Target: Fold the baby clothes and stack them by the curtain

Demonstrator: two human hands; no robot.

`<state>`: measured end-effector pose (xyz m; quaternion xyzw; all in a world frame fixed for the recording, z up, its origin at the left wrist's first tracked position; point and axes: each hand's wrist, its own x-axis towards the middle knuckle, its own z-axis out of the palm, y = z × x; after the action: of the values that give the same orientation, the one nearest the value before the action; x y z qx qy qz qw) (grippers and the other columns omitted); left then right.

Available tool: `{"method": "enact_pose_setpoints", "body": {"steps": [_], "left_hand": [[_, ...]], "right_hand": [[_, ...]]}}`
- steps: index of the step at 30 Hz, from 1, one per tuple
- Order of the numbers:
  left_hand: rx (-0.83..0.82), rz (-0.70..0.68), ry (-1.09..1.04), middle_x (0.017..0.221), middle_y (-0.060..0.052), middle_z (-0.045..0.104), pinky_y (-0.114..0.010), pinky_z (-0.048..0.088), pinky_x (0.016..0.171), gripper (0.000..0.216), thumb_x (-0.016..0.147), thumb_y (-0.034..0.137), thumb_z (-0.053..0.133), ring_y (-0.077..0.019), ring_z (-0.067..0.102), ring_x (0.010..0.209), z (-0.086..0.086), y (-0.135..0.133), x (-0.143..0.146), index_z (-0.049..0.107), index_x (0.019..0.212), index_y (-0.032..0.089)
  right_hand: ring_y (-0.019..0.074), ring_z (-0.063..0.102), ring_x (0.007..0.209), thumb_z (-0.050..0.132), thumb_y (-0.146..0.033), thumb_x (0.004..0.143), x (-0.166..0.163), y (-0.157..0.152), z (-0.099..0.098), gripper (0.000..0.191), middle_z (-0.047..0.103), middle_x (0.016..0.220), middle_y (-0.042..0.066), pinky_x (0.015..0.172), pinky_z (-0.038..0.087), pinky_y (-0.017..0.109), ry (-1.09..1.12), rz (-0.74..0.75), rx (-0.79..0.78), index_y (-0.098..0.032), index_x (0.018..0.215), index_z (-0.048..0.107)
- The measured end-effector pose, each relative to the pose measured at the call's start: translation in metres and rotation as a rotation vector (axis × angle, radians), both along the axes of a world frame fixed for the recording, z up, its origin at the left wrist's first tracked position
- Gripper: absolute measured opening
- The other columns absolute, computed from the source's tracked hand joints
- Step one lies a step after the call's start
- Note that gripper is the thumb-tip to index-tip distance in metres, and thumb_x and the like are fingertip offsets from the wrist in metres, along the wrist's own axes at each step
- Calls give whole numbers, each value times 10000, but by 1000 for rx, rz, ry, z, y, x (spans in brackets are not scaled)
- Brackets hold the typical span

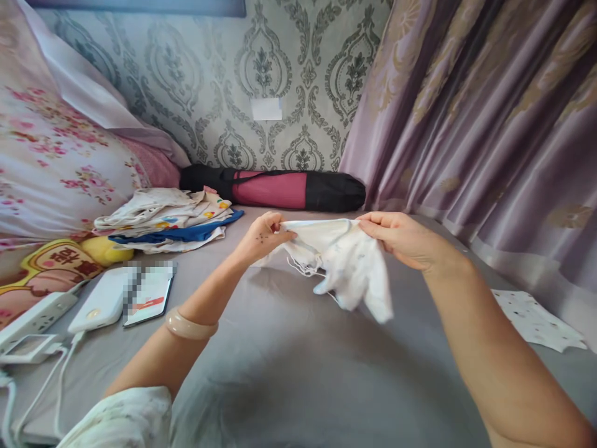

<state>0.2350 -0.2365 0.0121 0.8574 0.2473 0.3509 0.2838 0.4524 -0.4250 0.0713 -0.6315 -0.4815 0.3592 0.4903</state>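
Note:
A small white garment (347,261) hangs above the grey bed sheet (289,361), stretched between both hands. My left hand (261,238) pinches its left edge, fingers closed on the cloth. My right hand (401,238) pinches the right edge the same way. The lower part of the garment droops and looks blurred. A pale bangle (190,325) sits on my left wrist.
A stack of folded clothes (168,219) lies at the left, beside floral pillows (56,155). A red and black roll bag (275,188) rests against the wall. A power bank (100,303), phone (150,294) and power strip (32,318) sit near left. Purple curtains (489,124) hang at right, with a speckled cloth (536,320) below.

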Motion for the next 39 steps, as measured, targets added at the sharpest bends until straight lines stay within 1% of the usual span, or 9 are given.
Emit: {"method": "enact_pose_setpoints", "body": {"steps": [2,4,8,10,15,18,22,29,39], "left_hand": [[-60,-135,3,827,-10,528,-264,430,713,255,696,402,746,-150,514,798,1,-2,-5,636,728,174],[-140,-284,12,942,-35,555,-268,434,740,287,684,422,764,-163,531,878,-1,-4,-8,653,774,173],[-432,-520,43,830,-14,578,-244,413,635,328,746,420,730,-124,533,735,-17,-6,-5,592,894,162],[-517,-585,8,787,3,568,-229,394,602,347,769,404,719,-110,519,697,-26,-6,-1,553,956,164],[-547,-659,-37,806,31,542,-201,373,574,489,770,345,738,-84,488,669,-37,-6,3,487,1168,213],[-586,-707,-16,894,-5,572,-220,422,641,412,772,350,733,-105,531,753,-36,-8,7,542,1104,196],[-586,-637,-33,937,-38,596,-247,448,697,332,777,391,718,-126,557,810,-41,-6,15,602,983,158],[-519,-423,-17,796,-9,595,-207,380,563,345,763,452,719,-97,505,670,-57,0,24,640,918,155],[-646,-329,-87,694,6,582,-222,386,564,319,704,445,770,-102,517,622,-46,-10,21,647,810,170]], "right_hand": [[166,645,698,747,-497,720,6,-7,1,386,716,829,44,646,513,281,93,17,-117,-185,942,706],[173,656,705,787,-468,685,13,-10,-4,366,723,834,50,656,519,280,171,3,-180,-190,912,716],[176,670,725,837,-395,626,26,-8,-22,321,732,827,43,681,528,274,268,-73,-203,-194,852,728],[178,676,744,840,-372,623,32,-7,-30,309,739,842,48,700,534,274,284,-106,-217,-194,852,733],[189,684,743,831,-344,632,46,-8,-44,275,743,814,59,709,540,283,294,-162,-263,-179,830,734],[193,686,725,826,-321,635,54,-10,-55,246,742,788,60,699,543,288,321,-192,-291,-175,810,732],[198,690,743,819,-299,642,61,-10,-67,228,745,803,69,722,547,298,350,-217,-312,-173,811,733],[150,640,681,841,-369,615,56,-9,-66,271,721,770,32,648,511,248,262,-200,-234,-191,766,706],[170,641,819,751,-468,698,49,-24,-58,335,721,885,37,788,492,308,-105,-78,-63,-210,912,735]]}}
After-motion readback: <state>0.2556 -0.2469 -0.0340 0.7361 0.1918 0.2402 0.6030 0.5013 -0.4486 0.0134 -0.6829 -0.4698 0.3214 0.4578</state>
